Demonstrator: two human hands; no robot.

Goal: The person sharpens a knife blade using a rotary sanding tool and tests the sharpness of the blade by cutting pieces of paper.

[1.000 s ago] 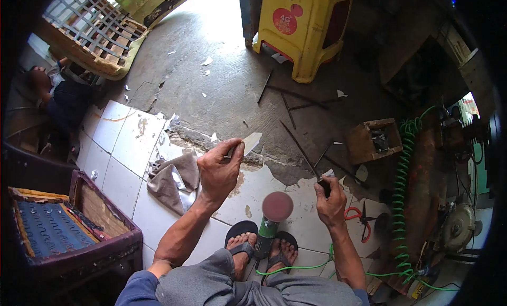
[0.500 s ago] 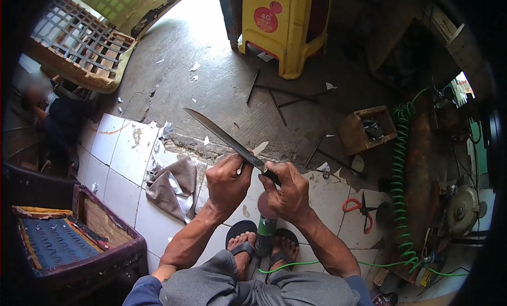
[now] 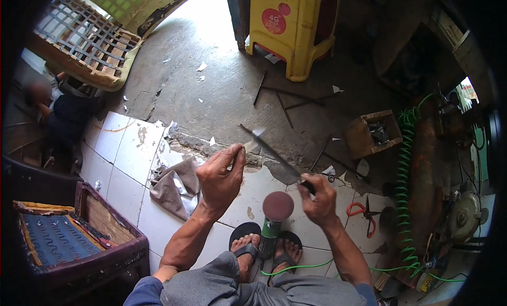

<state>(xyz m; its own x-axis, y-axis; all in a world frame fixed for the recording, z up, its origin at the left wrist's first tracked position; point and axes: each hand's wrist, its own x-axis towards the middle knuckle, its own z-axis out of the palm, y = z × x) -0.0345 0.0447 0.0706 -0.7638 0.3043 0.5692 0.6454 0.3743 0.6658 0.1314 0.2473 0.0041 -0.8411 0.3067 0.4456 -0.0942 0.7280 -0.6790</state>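
Observation:
My right hand (image 3: 319, 198) is closed around the dark handle of a long knife (image 3: 274, 155), whose blade points up and to the left and is a little blurred. My left hand (image 3: 221, 175) pinches a small pale strip (image 3: 251, 145) between thumb and finger, near the blade; the strip's far end is blurred. Below and between the hands, a green grinder (image 3: 271, 228) with a round reddish disc (image 3: 278, 206) on top stands between my feet.
A brown cloth (image 3: 171, 188) lies on the tiles at left, near a purple-framed seat (image 3: 113, 248). Red-handled scissors (image 3: 364, 216), a wooden box (image 3: 364, 139) and a coiled green hose (image 3: 405, 189) are at right. A yellow stool (image 3: 293, 31) stands ahead; a person (image 3: 66, 113) sits at far left.
Half a second ago my hands were close together at the knife. Now they are apart, my right hand drawn right with the knife, my left hand slightly left with the strip.

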